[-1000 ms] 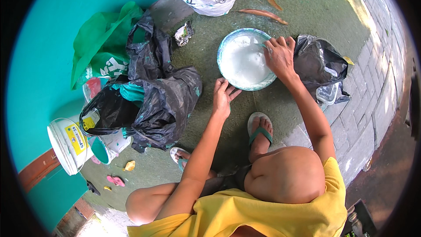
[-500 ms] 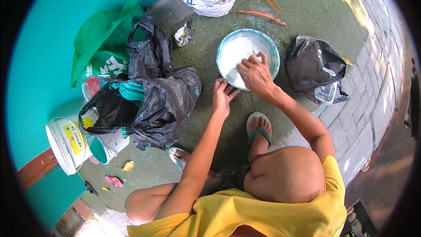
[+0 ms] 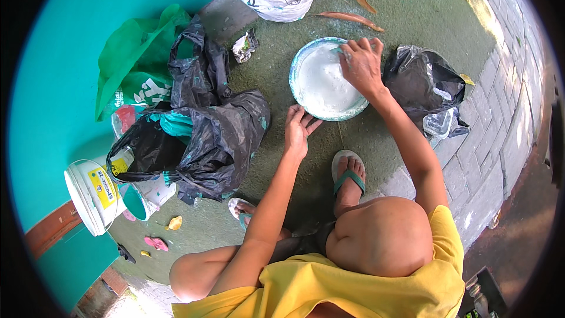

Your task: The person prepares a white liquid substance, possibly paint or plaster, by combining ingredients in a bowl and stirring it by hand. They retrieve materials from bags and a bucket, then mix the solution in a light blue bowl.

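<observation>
The round shallow basin of white paste (image 3: 323,82) sits on the green mossy ground (image 3: 388,12), between the crumpled black plastic bags (image 3: 212,135) on the person's left and a smaller black plastic bag (image 3: 426,82) on the right. The right hand (image 3: 360,65) lies over the basin's far right rim, fingers bent down into the paste; whether this grip encloses anything cannot be determined. The left hand (image 3: 298,132) rests flat on the ground, fingers spread wide, holding nothing, fingertips just beside the basin's near rim. A white plastic bucket (image 3: 91,194) lies tipped against the turquoise wall (image 3: 53,82).
</observation>
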A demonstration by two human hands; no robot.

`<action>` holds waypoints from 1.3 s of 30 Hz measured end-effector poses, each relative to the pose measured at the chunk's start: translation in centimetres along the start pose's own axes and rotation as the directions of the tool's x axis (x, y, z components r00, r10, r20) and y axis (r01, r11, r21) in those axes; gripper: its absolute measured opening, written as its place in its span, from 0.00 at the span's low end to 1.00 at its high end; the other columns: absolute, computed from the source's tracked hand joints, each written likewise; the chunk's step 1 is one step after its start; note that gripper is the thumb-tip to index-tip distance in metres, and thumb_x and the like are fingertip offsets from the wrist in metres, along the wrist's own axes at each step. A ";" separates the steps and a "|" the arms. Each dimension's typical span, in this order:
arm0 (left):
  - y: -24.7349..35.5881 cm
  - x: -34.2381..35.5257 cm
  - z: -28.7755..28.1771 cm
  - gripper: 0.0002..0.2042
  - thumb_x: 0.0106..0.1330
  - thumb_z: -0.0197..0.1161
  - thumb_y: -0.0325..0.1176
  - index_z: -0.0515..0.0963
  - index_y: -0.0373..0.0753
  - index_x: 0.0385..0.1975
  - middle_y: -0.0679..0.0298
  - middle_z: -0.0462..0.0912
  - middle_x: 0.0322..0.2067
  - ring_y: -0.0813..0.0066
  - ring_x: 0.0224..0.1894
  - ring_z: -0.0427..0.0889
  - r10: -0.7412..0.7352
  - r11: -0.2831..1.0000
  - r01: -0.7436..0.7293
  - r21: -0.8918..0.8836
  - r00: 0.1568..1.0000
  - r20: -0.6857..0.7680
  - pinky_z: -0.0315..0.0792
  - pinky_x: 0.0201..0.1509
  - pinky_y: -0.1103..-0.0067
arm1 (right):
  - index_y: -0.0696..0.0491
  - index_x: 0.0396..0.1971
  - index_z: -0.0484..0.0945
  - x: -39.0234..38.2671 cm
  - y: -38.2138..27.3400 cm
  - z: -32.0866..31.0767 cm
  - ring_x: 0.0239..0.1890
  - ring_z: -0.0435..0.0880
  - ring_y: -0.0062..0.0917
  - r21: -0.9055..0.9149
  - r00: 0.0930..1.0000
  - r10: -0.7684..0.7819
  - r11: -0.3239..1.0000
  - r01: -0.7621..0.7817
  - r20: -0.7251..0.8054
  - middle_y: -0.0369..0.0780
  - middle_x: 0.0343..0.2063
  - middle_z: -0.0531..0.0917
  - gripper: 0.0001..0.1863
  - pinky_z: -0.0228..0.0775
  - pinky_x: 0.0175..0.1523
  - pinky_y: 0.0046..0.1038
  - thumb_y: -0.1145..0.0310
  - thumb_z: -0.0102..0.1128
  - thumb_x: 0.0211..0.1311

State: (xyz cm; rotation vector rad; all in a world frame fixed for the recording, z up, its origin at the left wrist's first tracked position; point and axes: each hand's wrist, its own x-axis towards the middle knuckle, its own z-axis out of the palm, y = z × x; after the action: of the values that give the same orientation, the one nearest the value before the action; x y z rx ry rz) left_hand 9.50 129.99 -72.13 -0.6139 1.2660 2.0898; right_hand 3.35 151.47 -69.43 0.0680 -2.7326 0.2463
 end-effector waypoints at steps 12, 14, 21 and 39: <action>0.1 -0.1 0.0 0.08 0.71 0.46 0.35 0.64 0.41 0.45 0.64 0.68 0.47 0.68 0.53 0.71 0.002 1.000 -0.002 -0.026 1.000 -0.001 0.72 0.57 0.63 | 0.50 0.31 0.79 -6.7 -2.2 -3.6 0.39 0.74 0.28 0.084 0.982 0.004 0.996 -0.020 0.188 0.35 0.29 0.78 0.06 0.53 0.55 0.41 0.71 0.61 0.50; 0.1 -0.1 0.0 0.08 0.71 0.46 0.35 0.64 0.42 0.45 0.64 0.68 0.48 0.68 0.53 0.71 0.002 1.000 -0.003 -0.021 1.000 -0.011 0.72 0.57 0.63 | 0.50 0.31 0.79 -7.5 -3.3 -3.4 0.39 0.74 0.27 0.129 0.982 -0.026 0.992 0.003 0.185 0.34 0.29 0.78 0.06 0.53 0.55 0.41 0.71 0.60 0.51; -0.4 0.4 -0.5 0.08 0.70 0.46 0.34 0.65 0.41 0.44 0.64 0.70 0.47 0.69 0.51 0.71 -0.013 0.998 0.012 -0.056 1.000 -0.008 0.71 0.57 0.63 | 0.48 0.32 0.79 -4.8 -5.7 -0.9 0.42 0.73 0.26 0.202 0.972 -0.154 0.972 0.117 0.178 0.33 0.31 0.79 0.08 0.51 0.59 0.42 0.69 0.60 0.50; -0.1 0.2 -0.4 0.09 0.71 0.46 0.35 0.65 0.40 0.46 0.63 0.70 0.48 0.67 0.53 0.72 -0.004 0.999 0.004 -0.032 1.000 0.018 0.73 0.57 0.64 | 0.50 0.30 0.79 -4.4 -0.3 -2.6 0.39 0.74 0.28 -0.001 0.994 0.000 1.000 0.000 0.108 0.34 0.27 0.77 0.07 0.53 0.56 0.43 0.72 0.61 0.48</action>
State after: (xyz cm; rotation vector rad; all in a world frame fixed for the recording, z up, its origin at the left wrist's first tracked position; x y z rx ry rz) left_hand 9.43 129.68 -72.52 -0.6097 1.2230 2.1113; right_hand 8.44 151.70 -68.77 0.0827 -2.8399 0.2480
